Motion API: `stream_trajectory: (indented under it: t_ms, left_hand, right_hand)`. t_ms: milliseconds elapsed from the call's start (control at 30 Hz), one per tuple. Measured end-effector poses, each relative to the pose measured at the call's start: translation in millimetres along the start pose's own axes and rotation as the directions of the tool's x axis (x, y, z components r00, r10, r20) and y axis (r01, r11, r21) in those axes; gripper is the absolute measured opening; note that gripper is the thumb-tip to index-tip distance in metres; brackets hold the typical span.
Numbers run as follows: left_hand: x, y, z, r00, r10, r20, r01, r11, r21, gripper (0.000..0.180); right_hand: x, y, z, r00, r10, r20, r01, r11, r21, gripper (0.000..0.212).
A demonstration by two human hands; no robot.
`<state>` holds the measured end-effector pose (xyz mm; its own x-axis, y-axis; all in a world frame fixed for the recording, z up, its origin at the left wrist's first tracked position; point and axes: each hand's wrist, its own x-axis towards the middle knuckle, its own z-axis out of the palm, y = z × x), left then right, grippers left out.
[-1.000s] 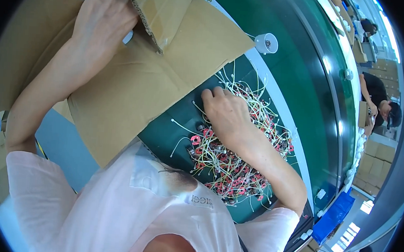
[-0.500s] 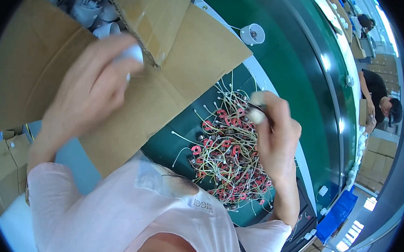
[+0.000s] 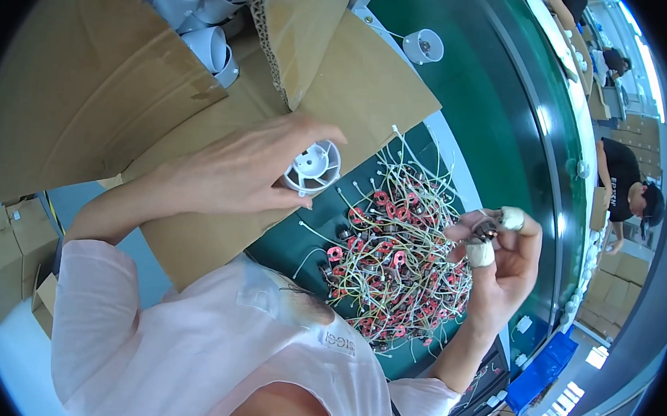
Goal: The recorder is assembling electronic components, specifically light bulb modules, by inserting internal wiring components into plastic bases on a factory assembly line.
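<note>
My left hand [image 3: 247, 167] is closed around a white round plastic housing [image 3: 315, 166], whose spoked face with a central hub is turned up toward me. It hangs over a cardboard flap, left of a heap of small motors [image 3: 400, 251] with red parts and pale wires on a dark green surface. Over the right side of that heap, my right hand [image 3: 506, 266] pinches a small dark motor [image 3: 485, 229] between the fingertips. White wraps cover the thumb tip and a fingertip of that hand.
An open cardboard box [image 3: 70, 104] at the left holds several white housings [image 3: 206, 44]. Beyond the heap runs a green conveyor belt [image 3: 480, 102] with another white housing [image 3: 423, 46] on it. A blue bin [image 3: 541, 373] stands at the right, and a person [image 3: 622, 178] works across the belt.
My left hand has moved right and away from the box's opening, bringing the white housing into plain view. My right hand has shifted right and nearer, the motor now showing between its fingers.
</note>
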<state>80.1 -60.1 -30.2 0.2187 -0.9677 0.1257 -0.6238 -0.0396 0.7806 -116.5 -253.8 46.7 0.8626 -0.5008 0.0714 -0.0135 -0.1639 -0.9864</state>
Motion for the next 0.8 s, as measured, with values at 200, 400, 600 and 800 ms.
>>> stream_trajectory:
  t_ms: [200,400,600,800]
  left_hand:
    - [-2,13,1,0.987,0.147,-0.063,-0.115,0.926,0.361,0.056]
    - [-4,29,-11,0.994,-0.085,0.062,0.068,0.969,0.236,0.050]
    - [1,14,6,0.985,-0.064,-0.161,0.003,0.937,-0.350,0.057]
    - [11,2,17,0.983,-0.053,-0.178,-0.005,0.950,-0.313,0.061]
  right_hand:
    - [0,1,-10,0.999,0.004,0.043,-0.008,0.997,0.082,0.028]
    - [-4,11,-4,0.990,-0.124,-0.070,0.118,0.989,-0.088,0.028]
    - [-12,8,-3,0.954,-0.289,-0.084,0.279,0.953,-0.115,0.022]
    - [-10,-1,1,0.866,-0.455,0.206,0.490,0.692,-0.530,0.022]
